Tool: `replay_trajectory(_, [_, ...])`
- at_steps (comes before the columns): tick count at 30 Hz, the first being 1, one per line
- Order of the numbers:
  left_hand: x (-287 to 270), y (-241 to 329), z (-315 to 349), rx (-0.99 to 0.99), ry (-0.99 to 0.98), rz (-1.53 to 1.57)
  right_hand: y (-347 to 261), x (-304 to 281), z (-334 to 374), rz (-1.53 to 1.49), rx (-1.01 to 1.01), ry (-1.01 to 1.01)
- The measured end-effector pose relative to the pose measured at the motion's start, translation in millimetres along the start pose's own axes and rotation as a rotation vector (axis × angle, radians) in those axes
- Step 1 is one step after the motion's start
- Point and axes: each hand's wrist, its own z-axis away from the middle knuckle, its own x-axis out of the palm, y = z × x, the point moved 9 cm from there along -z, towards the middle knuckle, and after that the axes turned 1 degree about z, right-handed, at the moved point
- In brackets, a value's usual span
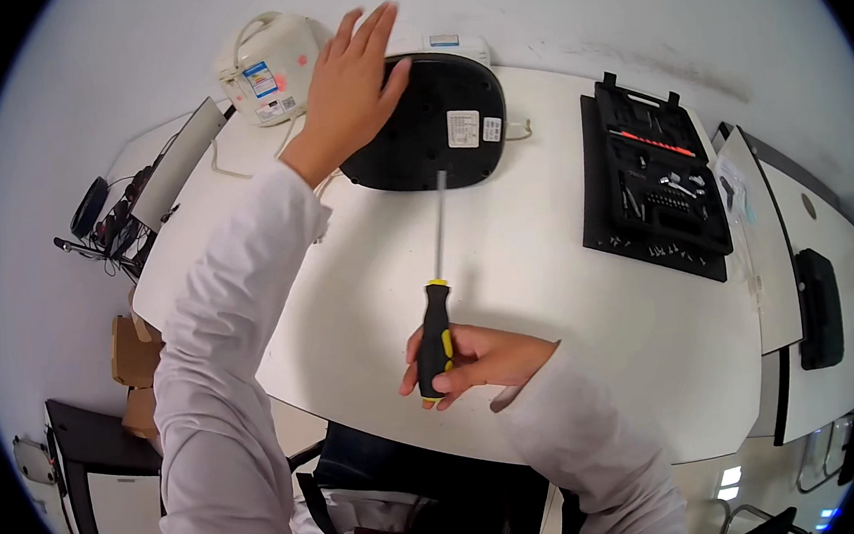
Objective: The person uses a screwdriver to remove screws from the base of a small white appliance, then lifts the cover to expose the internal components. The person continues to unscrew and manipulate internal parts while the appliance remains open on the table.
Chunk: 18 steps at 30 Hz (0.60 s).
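A black-bottomed appliance with white labels stands at the back of the white table, its underside toward me. My left hand is raised at its upper left, fingers stretched and apart, with nothing in them; whether the hand touches the rim I cannot tell. In my right hand is a screwdriver with a black and yellow handle, the fingers wrapped round it near its butt end. Its long metal shaft points away from me, and the tip appears just in front of the appliance's lower edge.
A cream rice cooker stands against the wall at the back left. To the right, an open black tool case lies on a dark mat with several loose screws. A monitor stands at the table's left side.
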Motion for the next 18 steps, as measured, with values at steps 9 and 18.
replay_trajectory(9, [26,-18,46,-0.107,-0.213,0.051,-24,-25,19,-0.002,-0.1,0.268])
replay_trajectory(18, [-4,-2,56,-0.06,-0.169,0.106,-33,-67,42,-0.16,-0.348,0.561])
